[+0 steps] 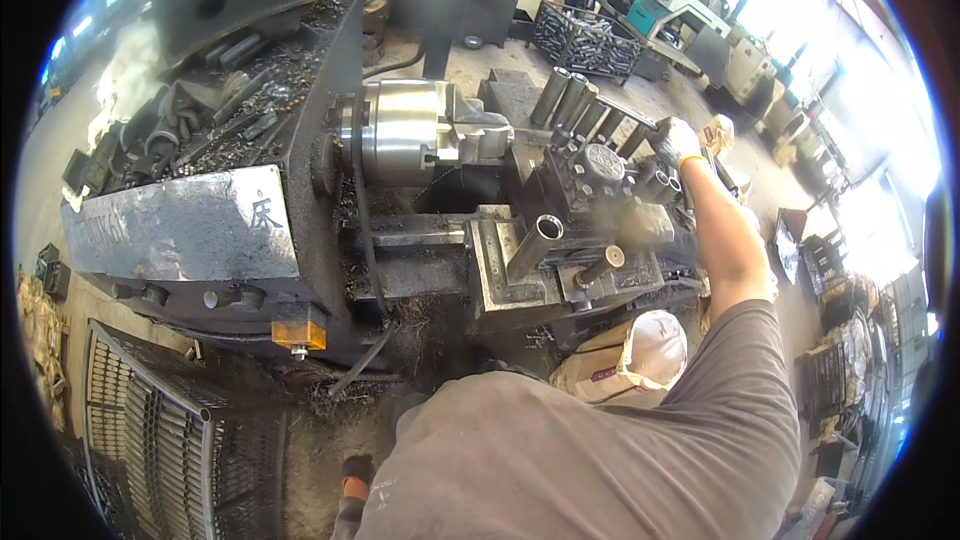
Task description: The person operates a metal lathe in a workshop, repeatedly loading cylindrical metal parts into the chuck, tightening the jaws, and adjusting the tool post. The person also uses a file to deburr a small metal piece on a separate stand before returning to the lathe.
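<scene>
Grey-brown short-sleeved shirt [590, 450], pale glove [677, 140] with yellow cuff [691, 159]

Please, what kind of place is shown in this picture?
Most likely a metalworking shop: the view shows a lathe chuck, metal tubes near the gloved right hand, and metal chips scattered on top of the headstock.

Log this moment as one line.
Right hand: gloved, near metal tubes, grip unclear | Left hand: unseen | Bag: near machine
</scene>
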